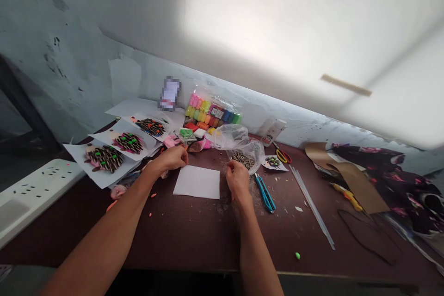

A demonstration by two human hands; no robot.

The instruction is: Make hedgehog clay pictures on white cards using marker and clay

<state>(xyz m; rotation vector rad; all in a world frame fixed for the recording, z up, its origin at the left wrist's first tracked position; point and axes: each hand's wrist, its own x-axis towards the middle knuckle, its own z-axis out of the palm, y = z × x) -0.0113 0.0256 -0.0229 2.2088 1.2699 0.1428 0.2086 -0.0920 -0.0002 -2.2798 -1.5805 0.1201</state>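
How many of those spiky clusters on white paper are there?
4: at left, the nearest cluster, the middle cluster and the farthest cluster; to the right of the right hand, a small cluster. Others may be hidden.

The tabletop (pixel 194 236) is dark reddish-brown, scattered with pale crumbs, mostly around the knife (pixel 265 193). A white sheet (pixel 196 182) lies flat near the middle. Behind and to its right sits a clear bag (pixel 256 156) of striped seeds (pixel 243 159), with a small card (pixel 274 163) just beside it and scissors (pixel 284 156) past that. Overlapping papers (pixel 76 155) cover the left rear. Farther right are long clear sticks (pixel 314 210), a yellow tool (pixel 348 196) and brown card (pixel 364 189). One green lump (pixel 297 255) lies near the front edge.
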